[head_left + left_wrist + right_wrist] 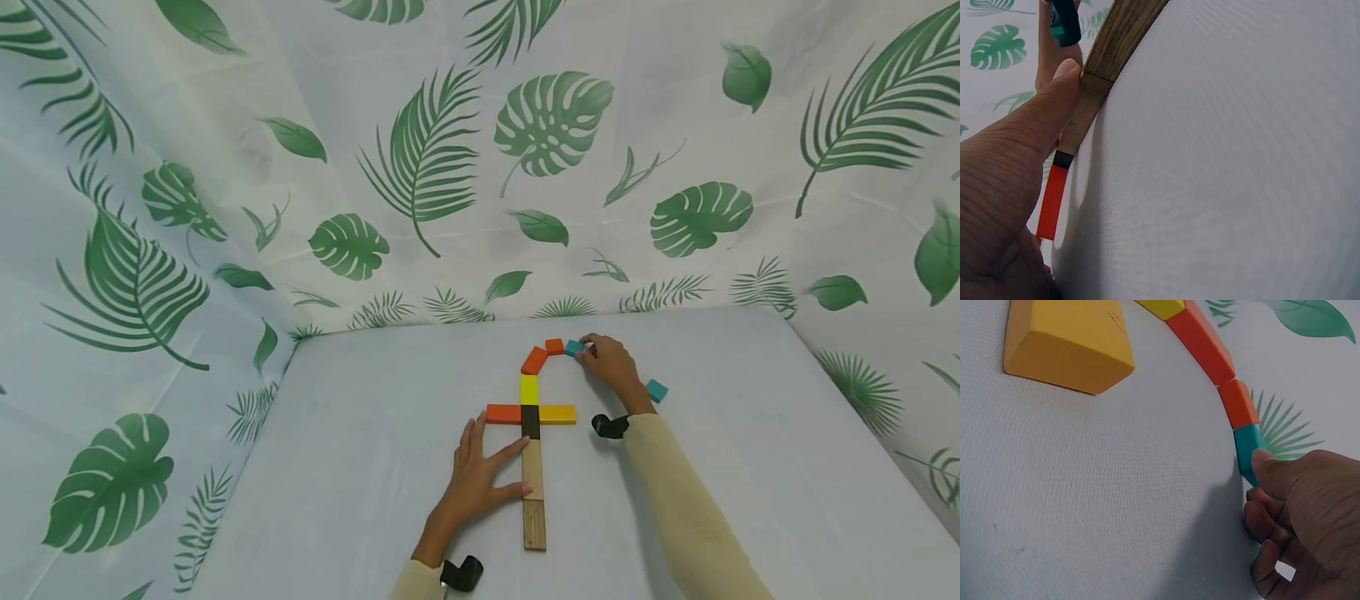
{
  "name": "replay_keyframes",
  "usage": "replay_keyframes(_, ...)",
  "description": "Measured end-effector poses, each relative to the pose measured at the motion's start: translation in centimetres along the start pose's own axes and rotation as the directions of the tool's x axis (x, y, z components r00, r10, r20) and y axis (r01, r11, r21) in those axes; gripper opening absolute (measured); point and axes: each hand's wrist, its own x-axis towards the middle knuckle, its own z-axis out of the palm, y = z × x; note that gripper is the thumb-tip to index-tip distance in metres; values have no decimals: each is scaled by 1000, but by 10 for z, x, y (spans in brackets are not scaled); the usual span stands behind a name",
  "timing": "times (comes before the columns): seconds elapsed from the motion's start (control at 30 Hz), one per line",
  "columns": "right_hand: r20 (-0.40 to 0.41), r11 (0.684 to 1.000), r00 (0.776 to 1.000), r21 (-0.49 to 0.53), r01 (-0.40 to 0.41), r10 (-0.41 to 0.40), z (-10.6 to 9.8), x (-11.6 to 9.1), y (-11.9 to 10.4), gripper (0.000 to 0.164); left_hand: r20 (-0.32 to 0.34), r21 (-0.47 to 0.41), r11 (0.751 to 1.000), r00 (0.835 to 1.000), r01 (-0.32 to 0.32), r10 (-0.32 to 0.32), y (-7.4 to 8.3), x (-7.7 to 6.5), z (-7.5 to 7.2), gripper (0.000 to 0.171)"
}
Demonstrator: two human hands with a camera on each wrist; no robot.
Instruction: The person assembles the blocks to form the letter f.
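Observation:
Toy blocks form a hooked line on the table. A dark wood block (535,527) is nearest, followed by a pale wood block (532,471), a black block (530,422) and a yellow block (528,389). A red block (503,414) and an amber block (558,414) flank the black one. From the yellow block, a red-orange block (534,360) and a small orange block (554,346) curve right to a teal block (1248,450). My right hand (611,365) pinches this teal block. Fingers spread, my left hand (476,479) touches the stem's left side and the red block's end.
A second teal block (657,390) lies apart, beside my right wrist. Black wrist cameras sit at the left wrist (462,573) and right wrist (610,426). Leaf-printed cloth (450,167) rises behind the white table (360,467) and along its sides.

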Motion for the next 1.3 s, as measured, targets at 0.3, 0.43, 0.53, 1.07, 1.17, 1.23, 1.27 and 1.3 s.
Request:
replay_keyframes(0.3, 18, 1000, 1000, -6, -17, 18, -2, -1, -4, 40, -12, 17, 1000, 1000, -7, 7, 1, 0, 0, 70)
replay_keyframes(0.43, 17, 1000, 1000, -8, -11, 11, -3, -2, -4, 40, -17, 16, 1000, 1000, -10, 11, 1, 0, -1, 70)
replay_keyframes(0.53, 12, 1000, 1000, -6, -6, 6, -3, -2, -4, 40, -15, 13, 1000, 1000, -11, 11, 2, 0, -1, 69)
replay_keyframes(1.07, -8, 1000, 1000, 19, -20, 20, 1, -5, -3, 45, -23, 1, 1000, 1000, -14, 14, 3, -1, -2, 69)
replay_keyframes(1.17, -5, 1000, 1000, 27, -12, 13, -1, -6, -4, 46, -25, 6, 1000, 1000, -17, 18, 2, -2, -1, 69)
replay_keyframes(1.23, -3, 999, 1000, 35, -7, 7, -2, -6, -5, 46, -27, 5, 1000, 999, -19, 19, 1, -1, 0, 69)
replay_keyframes(1.27, -1, 999, 1000, 38, -4, 4, -3, -7, -5, 46, -25, 5, 1000, 1000, -18, 18, 1, -2, 0, 68)
replay_keyframes(1.3, 2, 999, 1000, 43, -2, 2, -4, -7, -6, 46, -24, 4, 1000, 1000, -17, 17, 1, -1, 0, 69)
